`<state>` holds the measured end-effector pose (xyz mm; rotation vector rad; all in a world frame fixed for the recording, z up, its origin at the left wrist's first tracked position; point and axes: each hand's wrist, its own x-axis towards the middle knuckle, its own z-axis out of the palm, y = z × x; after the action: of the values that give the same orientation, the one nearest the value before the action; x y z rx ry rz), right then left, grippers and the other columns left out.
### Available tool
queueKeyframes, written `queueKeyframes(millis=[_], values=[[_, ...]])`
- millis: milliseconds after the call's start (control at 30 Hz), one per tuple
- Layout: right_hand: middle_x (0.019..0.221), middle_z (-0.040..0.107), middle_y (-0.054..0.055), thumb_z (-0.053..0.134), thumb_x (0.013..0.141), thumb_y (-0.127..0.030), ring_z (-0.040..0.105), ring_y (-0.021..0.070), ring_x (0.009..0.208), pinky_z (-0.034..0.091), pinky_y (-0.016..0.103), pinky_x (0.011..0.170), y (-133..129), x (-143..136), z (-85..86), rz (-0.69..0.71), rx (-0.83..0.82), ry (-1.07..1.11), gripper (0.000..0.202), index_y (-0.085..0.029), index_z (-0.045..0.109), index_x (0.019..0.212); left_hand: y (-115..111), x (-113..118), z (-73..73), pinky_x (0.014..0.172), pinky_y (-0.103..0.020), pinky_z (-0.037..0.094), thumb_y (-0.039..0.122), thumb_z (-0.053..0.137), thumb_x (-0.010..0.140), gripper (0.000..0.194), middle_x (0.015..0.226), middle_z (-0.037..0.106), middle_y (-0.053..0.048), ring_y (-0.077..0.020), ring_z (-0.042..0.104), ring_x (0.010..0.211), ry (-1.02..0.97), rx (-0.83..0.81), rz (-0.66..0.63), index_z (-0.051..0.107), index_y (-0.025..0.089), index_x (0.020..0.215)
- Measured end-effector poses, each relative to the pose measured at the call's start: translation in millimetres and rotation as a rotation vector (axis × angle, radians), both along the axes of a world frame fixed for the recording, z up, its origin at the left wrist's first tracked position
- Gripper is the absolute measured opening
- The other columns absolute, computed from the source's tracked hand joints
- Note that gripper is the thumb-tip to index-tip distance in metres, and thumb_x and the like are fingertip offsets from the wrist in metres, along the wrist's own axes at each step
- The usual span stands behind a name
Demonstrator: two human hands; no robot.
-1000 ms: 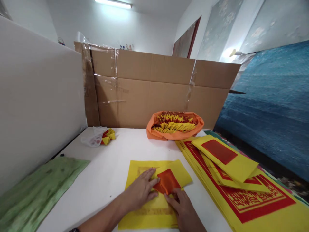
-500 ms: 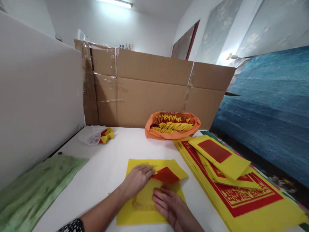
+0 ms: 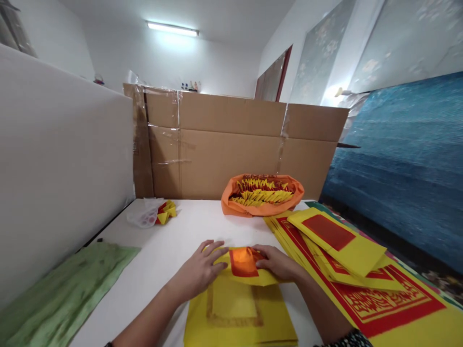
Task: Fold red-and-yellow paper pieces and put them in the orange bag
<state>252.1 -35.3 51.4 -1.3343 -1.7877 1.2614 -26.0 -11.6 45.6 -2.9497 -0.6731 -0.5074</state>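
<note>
The small sheet, yellow with a red patch, is at the near middle of the white table, over the far part of the base sheet. The patch shows bright orange at its centre; the near edge of the small sheet is curved.

Right hand: grasping the small sheet at its right side, thumb on the patch, fingers toward the far edge. A dark, pale-speckled sleeve shows on that forearm.

Left hand: at the left end of the small sheet, fingers spread. Whether it pinches the paper or merely rests against it cannot be told.

The base sheet is yellow and bears a brownish square outline.

To the right lies a stack of yellow papers printed in red, with a smaller paper on top, set askew. Beyond the hands, an orange bag contains rows of folded papers. At the far left, a folded piece sits against a clear bag. A green cloth lies at the left, rumpled. Cardboard stands behind the table.
</note>
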Motion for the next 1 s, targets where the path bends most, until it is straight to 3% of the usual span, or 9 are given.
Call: queueKeyframes(millis=[67,133,233,300,400,533,767,900,1000], values=[[0.104,0.070,0.003,0.057,0.068,-0.007,0.061,0.0239,0.101,0.044,0.035,0.091,7.6,2.8,-8.7,-0.026,0.092,-0.216,0.044,-0.023,0.069,0.107,1.2,4.5,-7.1,0.111,-0.041,0.031,0.019,0.050,0.095,0.017,0.123,0.063,-0.004,-0.0245,0.047,0.127,0.024,-0.113,-0.101,0.067,0.023,0.094],[0.108,0.066,0.007,0.058,0.065,-0.004,0.056,0.0270,0.106,0.039,0.040,0.096,10.0,-2.6,-19.7,-0.118,0.157,-0.323,0.053,-0.022,0.067,0.114,-3.0,11.2,-15.3,0.101,-0.032,0.040,0.021,0.048,0.096,0.020,0.108,0.068,-0.003,-0.0197,0.058,0.111,0.018,-0.235,-0.128,0.065,0.022,0.087],[0.107,0.059,0.008,0.064,0.071,-0.013,0.050,0.0283,0.106,0.036,0.042,0.096,2.5,-21.3,-36.8,-0.232,0.331,-0.362,0.045,-0.023,0.066,0.114,-9.1,18.1,-26.3,0.080,-0.027,0.048,0.022,0.047,0.096,0.018,0.093,0.068,-0.002,-0.0177,0.064,0.087,-0.018,-0.400,0.026,0.064,0.022,0.088],[0.100,0.057,0.004,0.068,0.074,-0.022,0.052,0.0237,0.097,0.040,0.035,0.089,-6.8,-36.2,-47.1,-0.171,0.393,-0.256,0.032,-0.025,0.067,0.106,-7.0,17.5,-34.1,0.076,-0.026,0.046,0.021,0.051,0.093,0.014,0.091,0.068,-0.002,-0.0181,0.064,0.083,-0.103,-0.511,0.121,0.065,0.022,0.092],[0.085,0.053,-0.002,0.071,0.073,-0.026,0.050,0.0165,0.077,0.041,0.025,0.071,-17.6,-55.6,-59.1,-0.087,0.339,-0.097,0.024,-0.023,0.063,0.096,6.4,10.8,-47.7,0.075,-0.025,0.046,0.016,0.060,0.081,0.017,0.091,0.068,-0.001,-0.0182,0.064,0.085,-0.324,-0.803,0.179,0.066,0.021,0.096],[0.068,0.049,-0.005,0.058,0.084,-0.028,0.046,0.0135,0.063,0.035,0.023,0.058,-18.9,-67.6,-67.8,-0.244,0.221,-0.082,0.010,-0.020,0.055,0.078,25.9,3.7,-61.5,0.072,-0.025,0.046,0.010,0.062,0.067,0.034,0.086,0.066,-0.002,-0.0172,0.062,0.080,-0.613,-1.156,0.258,0.064,0.014,0.101],[0.082,0.061,0.001,0.049,0.087,-0.022,0.060,0.0189,0.075,0.044,0.027,0.067,-13.8,-64.8,-72.2,-0.345,0.331,-0.230,0.029,-0.021,0.055,0.116,26.2,7.4,-63.4,0.068,-0.024,0.043,0.013,0.056,0.074,0.029,0.080,0.062,0.001,-0.0150,0.058,0.073,-0.669,-0.899,0.407,0.066,0.019,0.101],[0.102,0.067,0.006,0.044,0.090,-0.019,0.063,0.0210,0.096,0.047,0.029,0.083,-11.3,-63.6,-71.2,-0.290,0.424,-0.260,0.027,-0.022,0.061,0.110,22.6,10.5,-60.7,0.070,-0.025,0.042,0.010,0.052,0.076,0.026,0.080,0.062,-0.001,-0.0160,0.057,0.074,-0.617,-0.775,0.442,0.066,0.019,0.096],[0.096,0.067,0.005,0.041,0.093,-0.020,0.064,0.0209,0.091,0.048,0.029,0.082,-10.0,-64.0,-70.0,-0.268,0.453,-0.320,0.026,-0.023,0.067,0.099,22.2,11.7,-58.9,0.068,-0.025,0.040,0.007,0.049,0.075,0.028,0.079,0.062,-0.001,-0.0158,0.057,0.073,-0.580,-0.711,0.445,0.067,0.019,0.093]])
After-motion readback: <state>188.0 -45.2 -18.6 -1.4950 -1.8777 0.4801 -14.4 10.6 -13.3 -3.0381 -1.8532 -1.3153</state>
